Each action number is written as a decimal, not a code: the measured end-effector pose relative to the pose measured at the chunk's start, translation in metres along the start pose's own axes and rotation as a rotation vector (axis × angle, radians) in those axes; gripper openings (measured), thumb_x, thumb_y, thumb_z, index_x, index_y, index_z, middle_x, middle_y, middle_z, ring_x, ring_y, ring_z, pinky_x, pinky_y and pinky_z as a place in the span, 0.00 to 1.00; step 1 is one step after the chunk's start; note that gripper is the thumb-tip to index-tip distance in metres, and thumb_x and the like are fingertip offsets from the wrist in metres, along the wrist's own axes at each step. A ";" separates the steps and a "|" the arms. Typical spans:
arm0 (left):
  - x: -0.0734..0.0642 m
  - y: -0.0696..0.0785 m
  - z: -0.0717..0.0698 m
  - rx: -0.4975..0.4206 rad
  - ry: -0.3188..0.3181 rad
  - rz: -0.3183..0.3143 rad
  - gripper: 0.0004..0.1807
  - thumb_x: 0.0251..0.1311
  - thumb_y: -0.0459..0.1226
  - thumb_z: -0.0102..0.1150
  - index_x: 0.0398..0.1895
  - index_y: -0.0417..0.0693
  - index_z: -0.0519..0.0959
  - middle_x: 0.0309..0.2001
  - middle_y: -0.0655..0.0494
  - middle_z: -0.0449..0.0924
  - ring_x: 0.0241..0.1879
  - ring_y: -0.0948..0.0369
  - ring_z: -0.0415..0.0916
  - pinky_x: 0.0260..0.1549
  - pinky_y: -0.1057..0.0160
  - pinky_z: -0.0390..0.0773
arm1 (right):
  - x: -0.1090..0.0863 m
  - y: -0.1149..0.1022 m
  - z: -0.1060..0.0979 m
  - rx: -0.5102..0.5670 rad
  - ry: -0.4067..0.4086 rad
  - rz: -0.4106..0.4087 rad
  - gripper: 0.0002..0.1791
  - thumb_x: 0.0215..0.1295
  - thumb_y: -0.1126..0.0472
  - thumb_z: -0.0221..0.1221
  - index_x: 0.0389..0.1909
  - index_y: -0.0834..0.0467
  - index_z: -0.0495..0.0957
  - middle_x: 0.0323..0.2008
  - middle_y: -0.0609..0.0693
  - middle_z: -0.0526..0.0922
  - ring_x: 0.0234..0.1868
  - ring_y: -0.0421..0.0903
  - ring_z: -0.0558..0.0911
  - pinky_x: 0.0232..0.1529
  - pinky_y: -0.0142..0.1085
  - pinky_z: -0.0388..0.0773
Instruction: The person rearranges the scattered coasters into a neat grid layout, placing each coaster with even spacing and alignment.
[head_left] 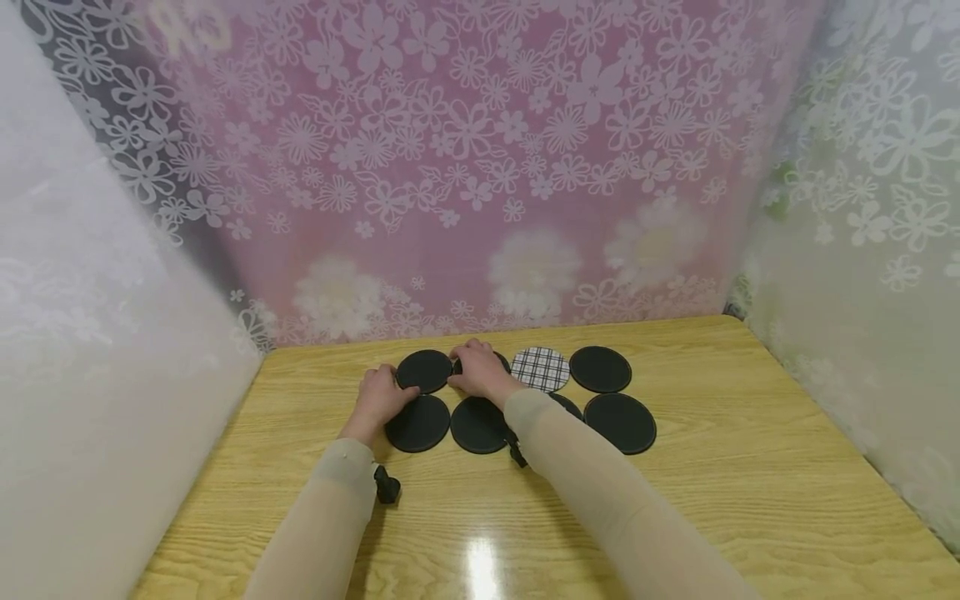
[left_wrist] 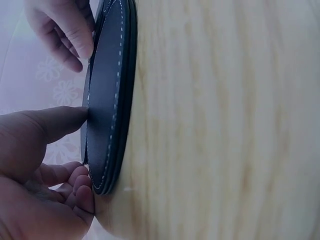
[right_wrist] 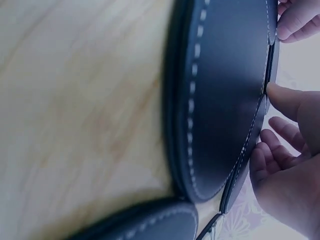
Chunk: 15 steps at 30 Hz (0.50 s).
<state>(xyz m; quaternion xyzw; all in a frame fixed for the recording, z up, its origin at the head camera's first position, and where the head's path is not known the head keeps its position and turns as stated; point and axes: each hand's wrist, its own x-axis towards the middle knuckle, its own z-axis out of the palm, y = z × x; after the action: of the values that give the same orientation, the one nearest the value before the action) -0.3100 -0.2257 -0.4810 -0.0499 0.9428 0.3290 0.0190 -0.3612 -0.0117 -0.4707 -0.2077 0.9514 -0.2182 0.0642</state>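
Round black coasters with pale edge stitching lie in two rows. My left hand holds the back-left black coaster, its thumb at the near edge and its other fingers curled at the left side. In the left wrist view, that thumb reaches over a stitched front coaster. My right hand grips the second black coaster of the back row, largely covering it. Its thumb lies at the left edge, and the fingers bend at the other side in the right wrist view.
Right of my right hand lies a white-and-black plaid coaster, then another black coaster. The front row holds several black coasters, one partly under my right sleeve. The wooden table meets a flowered pink curtain at the back.
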 end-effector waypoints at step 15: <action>-0.012 0.008 -0.006 0.041 0.028 0.031 0.42 0.78 0.46 0.68 0.80 0.26 0.64 0.75 0.22 0.60 0.74 0.29 0.61 0.69 0.32 0.70 | -0.026 0.015 -0.024 -0.038 0.099 -0.050 0.31 0.83 0.50 0.64 0.80 0.57 0.73 0.78 0.60 0.71 0.80 0.61 0.68 0.75 0.56 0.71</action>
<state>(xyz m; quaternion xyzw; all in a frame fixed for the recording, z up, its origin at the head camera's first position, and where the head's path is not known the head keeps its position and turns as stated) -0.2992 -0.2221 -0.4706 -0.0394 0.9503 0.3090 0.0020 -0.3478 0.0208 -0.4550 -0.2215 0.9519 -0.2114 0.0077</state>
